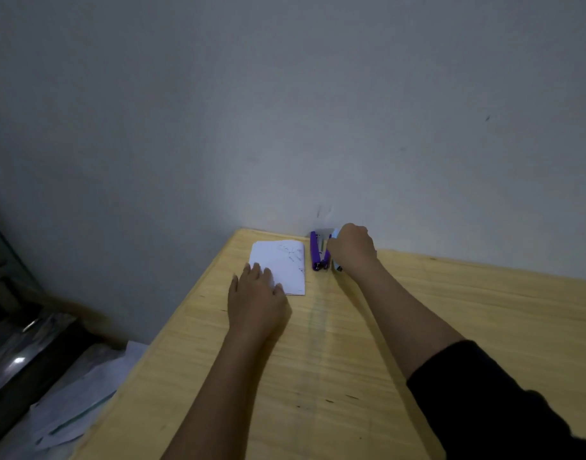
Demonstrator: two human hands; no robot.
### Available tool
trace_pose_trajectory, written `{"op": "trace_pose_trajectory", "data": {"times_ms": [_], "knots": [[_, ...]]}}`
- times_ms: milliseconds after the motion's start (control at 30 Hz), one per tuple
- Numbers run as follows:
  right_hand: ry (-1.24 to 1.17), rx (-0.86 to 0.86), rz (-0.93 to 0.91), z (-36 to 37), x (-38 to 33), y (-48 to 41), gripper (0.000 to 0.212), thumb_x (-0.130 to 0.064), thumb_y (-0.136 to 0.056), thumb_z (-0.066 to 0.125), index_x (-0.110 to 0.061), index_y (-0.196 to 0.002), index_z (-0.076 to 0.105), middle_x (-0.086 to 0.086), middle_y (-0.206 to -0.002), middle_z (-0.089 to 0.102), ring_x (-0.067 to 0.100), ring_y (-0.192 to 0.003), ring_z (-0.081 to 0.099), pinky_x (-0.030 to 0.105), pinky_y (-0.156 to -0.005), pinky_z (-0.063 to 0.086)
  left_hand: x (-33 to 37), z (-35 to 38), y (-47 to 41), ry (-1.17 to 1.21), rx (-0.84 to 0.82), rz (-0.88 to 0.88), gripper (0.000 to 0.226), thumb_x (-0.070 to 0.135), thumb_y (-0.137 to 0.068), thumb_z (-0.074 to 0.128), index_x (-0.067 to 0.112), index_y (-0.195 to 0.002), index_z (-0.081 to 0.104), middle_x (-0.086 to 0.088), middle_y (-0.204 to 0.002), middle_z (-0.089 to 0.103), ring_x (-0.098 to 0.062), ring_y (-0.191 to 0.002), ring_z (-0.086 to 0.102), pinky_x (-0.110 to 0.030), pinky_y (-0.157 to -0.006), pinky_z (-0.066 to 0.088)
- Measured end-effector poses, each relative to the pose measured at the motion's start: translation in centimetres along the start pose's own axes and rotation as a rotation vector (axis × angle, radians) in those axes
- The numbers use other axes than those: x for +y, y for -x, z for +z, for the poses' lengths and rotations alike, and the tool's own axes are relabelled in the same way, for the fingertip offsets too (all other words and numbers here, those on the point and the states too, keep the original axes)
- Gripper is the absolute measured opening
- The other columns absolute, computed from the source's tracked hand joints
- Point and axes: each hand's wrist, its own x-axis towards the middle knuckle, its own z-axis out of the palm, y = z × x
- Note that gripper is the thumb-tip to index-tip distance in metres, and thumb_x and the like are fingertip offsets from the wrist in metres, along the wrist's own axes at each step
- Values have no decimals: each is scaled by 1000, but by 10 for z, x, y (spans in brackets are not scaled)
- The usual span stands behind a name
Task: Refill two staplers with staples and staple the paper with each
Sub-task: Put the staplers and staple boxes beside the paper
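Observation:
A small stack of white paper [285, 263] lies near the far left corner of the wooden table [351, 360]. My left hand [255, 300] rests flat on the paper's near left corner, fingers spread. A purple stapler [316, 251] lies opened beside the paper, against the wall. My right hand [353, 249] is curled over a light blue stapler [336, 263], of which only the ends show under the fingers. No staples can be made out.
The grey wall [285, 111] rises right behind the staplers. The table's left edge runs diagonally; below it on the floor lie loose papers [75, 406] and dark shiny objects [15, 343].

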Motion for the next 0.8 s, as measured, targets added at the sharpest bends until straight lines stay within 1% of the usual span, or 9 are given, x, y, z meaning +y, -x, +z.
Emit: {"op": "trace_pose_trajectory", "data": {"times_ms": [67, 133, 233, 333, 400, 500, 567, 667, 800], "knots": [[33, -13, -2, 5, -1, -4, 23, -5, -83, 47, -8, -62, 40, 19, -102, 58, 35, -102, 59, 32, -70, 44, -2, 1, -3, 33, 86, 16, 31, 14, -91, 37, 5, -113, 57, -11, -138, 48, -26, -140, 28, -40, -115, 19], [93, -12, -4, 10, -2, -7, 25, -7, -85, 48, -9, -62, 38, 20, -111, 58, 36, -104, 57, 34, -77, 47, -4, 3, -4, 72, 152, 42, 23, 5, -84, 39, 1, -91, 61, -14, -116, 61, -28, -127, 45, -36, -105, 32], [147, 0, -16, 16, 1, -9, 11, -11, -88, 49, -7, -79, 45, 19, -115, 56, 34, -107, 54, 35, -80, 45, -2, 2, -2, 139, 166, 45, 35, 2, -79, 37, -6, -97, 66, -20, -110, 65, -32, -112, 54, -26, -80, 40], [205, 11, -71, 17, 3, -6, 10, -14, -91, 47, -8, -85, 43, 17, -114, 56, 32, -111, 48, 31, -77, 35, -2, 1, 0, 152, 154, 47, 28, 2, -88, 42, -4, -101, 65, -18, -114, 64, -30, -114, 52, -37, -90, 41], [225, 38, -125, 17, 6, -1, 7, -14, -91, 46, -8, -92, 47, 15, -115, 54, 31, -113, 44, 32, -80, 34, -3, 3, 0, 169, 168, 52, 28, 9, -91, 42, -2, -100, 66, -16, -114, 64, -28, -114, 52, -34, -93, 38], [252, 74, -228, 23, 11, 12, 27, -15, -93, 45, -5, -117, 50, 11, -122, 51, 29, -117, 41, 36, -87, 40, -3, 3, 0, 154, 173, 58, 30, 22, -92, 49, -1, -100, 66, -14, -115, 64, -25, -115, 51, -30, -97, 32], [283, 84, -336, 30, 14, 22, 34, -19, -96, 38, -7, -127, 48, 9, -129, 51, 27, -121, 40, 37, -90, 40, -3, 3, 1, 136, 153, 63, 32, 26, -92, 51, -1, -104, 66, -13, -120, 62, -23, -124, 46, -30, -105, 25], [322, 32, -407, 38, 19, 30, 41, -22, -101, 31, -10, -138, 40, 8, -146, 41, 24, -133, 33, 37, -99, 39, -5, 2, 1, 104, 125, 74, 34, 28, -95, 48, 5, -114, 64, -7, -135, 55, -21, -140, 31, -33, -115, 13], [368, 26, -372, 41, 17, 30, 44, -21, -102, 30, -12, -144, 30, 5, -154, 28, 26, -141, 24, 40, -100, 40, -7, 5, -1, 90, 93, 70, 43, 31, -96, 44, 14, -135, 50, -3, -149, 41, -19, -144, 23, -37, -117, 8]]}}
